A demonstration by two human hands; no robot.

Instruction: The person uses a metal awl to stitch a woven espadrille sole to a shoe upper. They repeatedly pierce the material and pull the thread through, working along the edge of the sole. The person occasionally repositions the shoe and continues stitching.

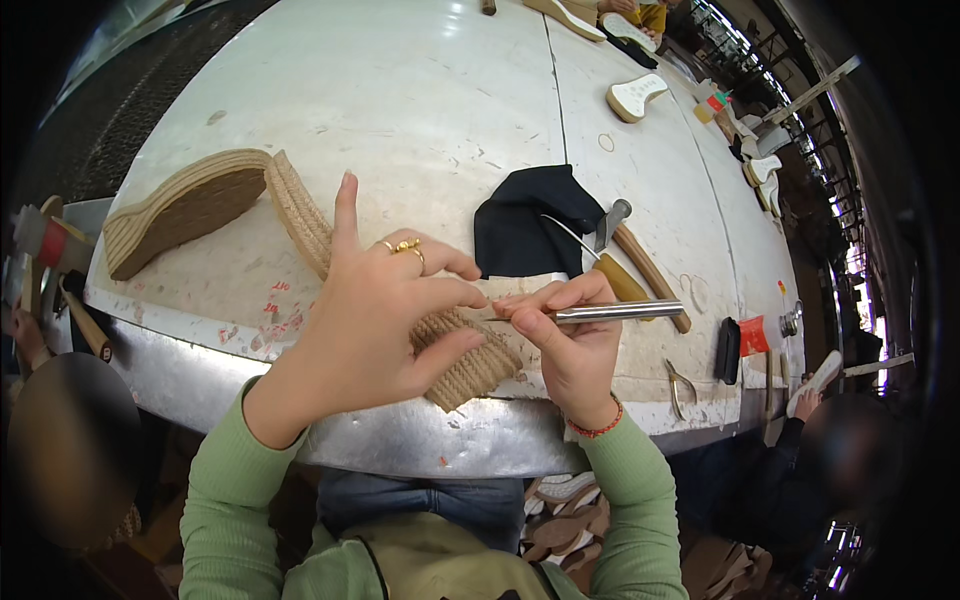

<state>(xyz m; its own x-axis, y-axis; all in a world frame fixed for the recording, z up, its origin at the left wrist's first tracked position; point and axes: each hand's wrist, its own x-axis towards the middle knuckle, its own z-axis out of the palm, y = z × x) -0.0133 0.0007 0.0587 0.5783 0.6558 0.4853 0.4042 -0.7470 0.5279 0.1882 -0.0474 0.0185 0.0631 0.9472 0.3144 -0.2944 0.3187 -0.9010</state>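
My right hand (575, 340) grips a slim tool with a silver metal handle (630, 312). Its thin end points left, at the free end of a braided tan rope strip (470, 365). Over that strip is my left hand (375, 310), its fingers apart and one raised; the index fingertip almost meets my right fingertips. Whether a thread lies between them is too small to tell. Passing beneath my left hand, the strip reappears at the far left beside a tan wedge shoe sole (215, 215). The sole lies tilted on the white worktable (400, 110).
Beyond my right hand lie black fabric (530, 215), a hammer (645, 265) and a yellow-handled tool (620, 280). Pliers (680, 388) and a black block (727, 350) are at right. A pale sole (635, 97) rests farther back. Other people work on both sides.
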